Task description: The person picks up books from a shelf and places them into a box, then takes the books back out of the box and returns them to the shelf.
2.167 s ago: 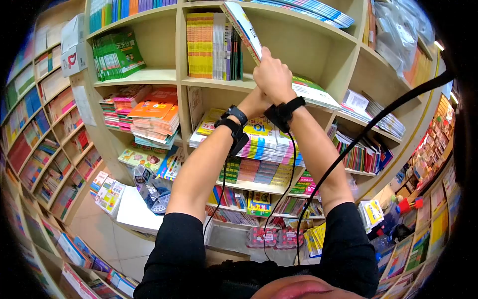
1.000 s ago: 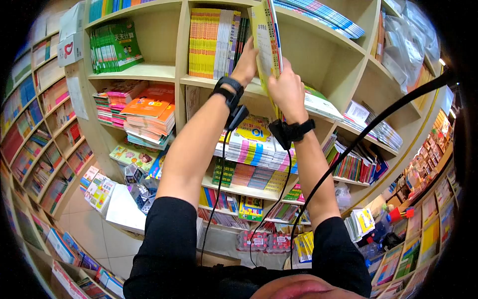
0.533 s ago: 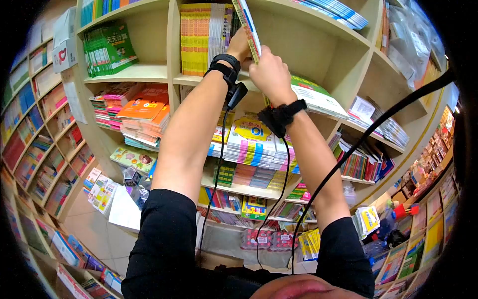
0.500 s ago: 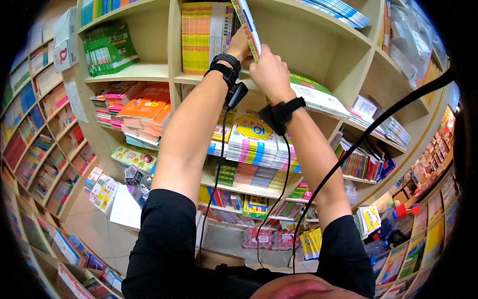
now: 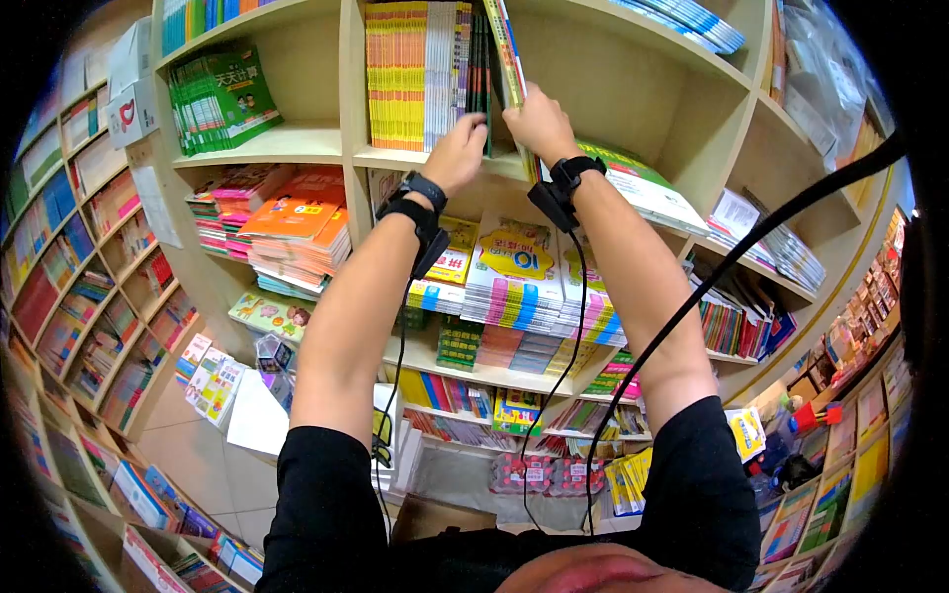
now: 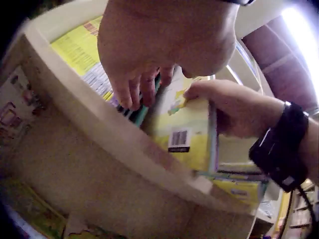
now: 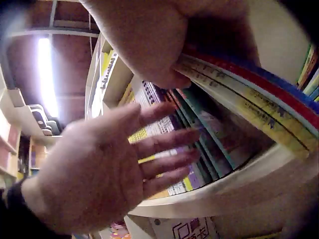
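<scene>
My right hand grips a few thin books by their near edges, holding them nearly upright on the shelf. In the left wrist view the outer book shows a yellow cover with a barcode. To their left stands a packed row of books with yellow, white and dark spines. My left hand is in front of the dark green spines at the row's right end, fingers extended and holding nothing. A narrow gap shows between that row and the held books in the right wrist view.
Green books lean in the compartment to the left. Below are stacked orange books and a pile of white-and-yellow books. Flat books lie right of my right hand. A black cable crosses the right side.
Earlier both hands were close together at the tilted books. My left hand has since come away from them, down and toward me. The held books now stand more upright beside the row.
</scene>
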`<state>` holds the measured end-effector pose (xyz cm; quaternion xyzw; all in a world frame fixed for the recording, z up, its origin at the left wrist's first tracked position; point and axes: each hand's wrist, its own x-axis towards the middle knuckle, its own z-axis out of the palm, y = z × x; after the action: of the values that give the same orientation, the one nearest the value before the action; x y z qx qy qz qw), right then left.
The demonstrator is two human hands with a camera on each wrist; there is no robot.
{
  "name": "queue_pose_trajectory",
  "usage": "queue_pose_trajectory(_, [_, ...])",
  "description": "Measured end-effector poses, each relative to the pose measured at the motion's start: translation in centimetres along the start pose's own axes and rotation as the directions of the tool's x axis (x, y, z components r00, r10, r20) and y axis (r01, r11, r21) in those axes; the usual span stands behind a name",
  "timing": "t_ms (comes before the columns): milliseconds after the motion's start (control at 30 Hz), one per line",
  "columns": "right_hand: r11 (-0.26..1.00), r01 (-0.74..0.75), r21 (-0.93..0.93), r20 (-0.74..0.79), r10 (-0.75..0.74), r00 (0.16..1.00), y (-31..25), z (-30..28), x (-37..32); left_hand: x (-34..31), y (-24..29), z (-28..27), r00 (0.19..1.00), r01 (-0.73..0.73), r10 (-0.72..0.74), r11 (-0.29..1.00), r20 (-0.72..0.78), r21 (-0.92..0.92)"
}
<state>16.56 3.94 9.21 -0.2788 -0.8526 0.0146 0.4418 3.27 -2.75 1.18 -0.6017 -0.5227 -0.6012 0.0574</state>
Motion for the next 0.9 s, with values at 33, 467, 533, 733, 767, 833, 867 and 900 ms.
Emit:
queue_pose_trajectory(33, [1.000, 0.011, -0.008, -0.009, -0.011, 1.000, -0.1, -0.2, 0.4, -0.4, -0.1, -0.1, 1.000, 0.001, -0.002, 0.997, 0.019, 0.079])
queue_pose_trajectory(467, [0.914, -0.181, 0.363, 0.380, 0.032, 0.924, 1.2, -3.8, 0.0, -1.4, 1.2, 2.0, 0.991, 0.099, -0.059, 0.925, -0.119, 0.367])
queue_pose_trajectory(533, [0.908, -0.150, 0.390, 0.369, -0.004, 0.930, 2.2, -4.0, 0.0, -1.5, 1.4, 2.1, 0.988, 0.108, -0.061, 0.925, -0.139, 0.363])
queue_pose_trajectory(733, [0.906, -0.154, 0.395, 0.408, -0.023, 0.913, 2.4, -4.3, -0.1, -1.4, 0.5, 2.5, 0.986, 0.131, -0.086, 0.930, -0.145, 0.342])
queue_pose_trajectory(767, [0.904, -0.155, 0.399, 0.404, -0.022, 0.914, 2.2, -4.3, -0.1, -1.4, 0.3, 2.5, 0.986, 0.127, -0.076, 0.922, -0.149, 0.366])
queue_pose_trajectory(833, [0.901, -0.145, 0.409, 0.404, -0.037, 0.914, 2.6, -4.0, 0.0, -1.4, 0.2, 2.7, 0.986, 0.118, -0.062, 0.913, -0.152, 0.392])
queue_pose_trajectory(867, [0.889, -0.154, 0.432, 0.405, -0.038, 0.913, 2.8, -3.7, 0.2, -1.4, 0.1, 2.6, 0.986, 0.111, -0.052, 0.913, -0.159, 0.394])
queue_pose_trajectory(900, [0.888, -0.155, 0.433, 0.400, -0.035, 0.916, 3.0, -3.9, 0.2, -1.3, 0.1, 2.8, 0.986, 0.102, -0.040, 0.913, -0.165, 0.394])
